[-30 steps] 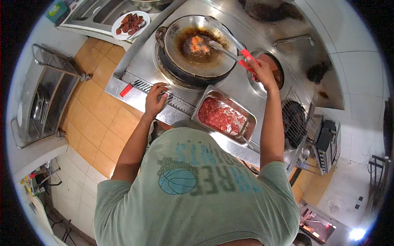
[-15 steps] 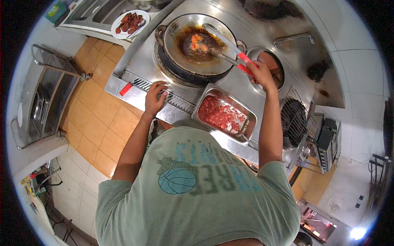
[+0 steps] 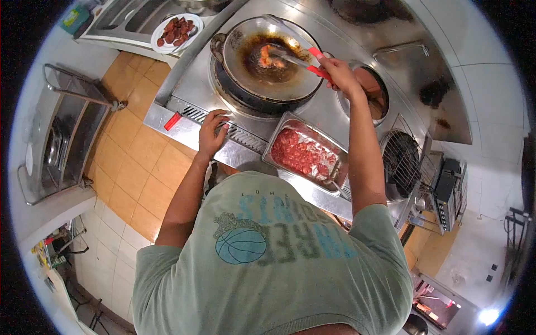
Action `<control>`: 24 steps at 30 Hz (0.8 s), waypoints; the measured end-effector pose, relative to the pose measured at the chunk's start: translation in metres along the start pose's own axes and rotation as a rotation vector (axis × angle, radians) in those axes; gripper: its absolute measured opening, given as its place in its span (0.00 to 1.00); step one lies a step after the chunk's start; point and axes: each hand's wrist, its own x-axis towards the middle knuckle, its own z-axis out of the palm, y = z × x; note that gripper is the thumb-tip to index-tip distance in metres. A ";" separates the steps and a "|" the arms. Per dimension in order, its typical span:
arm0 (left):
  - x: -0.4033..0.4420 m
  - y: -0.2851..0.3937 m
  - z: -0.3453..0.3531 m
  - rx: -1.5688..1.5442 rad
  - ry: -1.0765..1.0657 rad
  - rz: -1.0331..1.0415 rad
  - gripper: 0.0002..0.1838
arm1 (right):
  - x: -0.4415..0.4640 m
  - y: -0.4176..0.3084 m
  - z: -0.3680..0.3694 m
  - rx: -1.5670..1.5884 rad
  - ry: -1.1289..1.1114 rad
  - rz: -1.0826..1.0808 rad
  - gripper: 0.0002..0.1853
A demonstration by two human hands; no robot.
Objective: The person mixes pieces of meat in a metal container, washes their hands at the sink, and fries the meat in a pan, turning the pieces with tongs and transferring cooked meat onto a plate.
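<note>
Red-handled tongs (image 3: 317,71): gripped by outstretched right hand (image 3: 341,77), reaching over wok (image 3: 257,89).
Left hand (image 3: 212,132): thumb and fingers apart, on steel stove (image 3: 190,94)'s near edge.
Floor (image 3: 139,146): orange tiles, left.

My feed is bright; a white light (image 3: 489,316) flares at lower right, the steel counter (image 3: 240,155) glares, the tongs (image 3: 296,60) blur, and the fisheye bends the tiled wall (image 3: 486,92) toward black corners.

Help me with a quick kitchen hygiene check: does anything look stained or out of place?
Yes: dark patches mark the steel backsplash, standing out against the bright metal. A small red object, perhaps a lighter, lies loose on the stove's front edge near the left hand, odd for a cooking surface.
</note>
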 end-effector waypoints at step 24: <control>0.001 0.002 0.000 0.009 -0.004 0.002 0.09 | -0.003 -0.040 0.005 -0.225 0.027 -0.148 0.31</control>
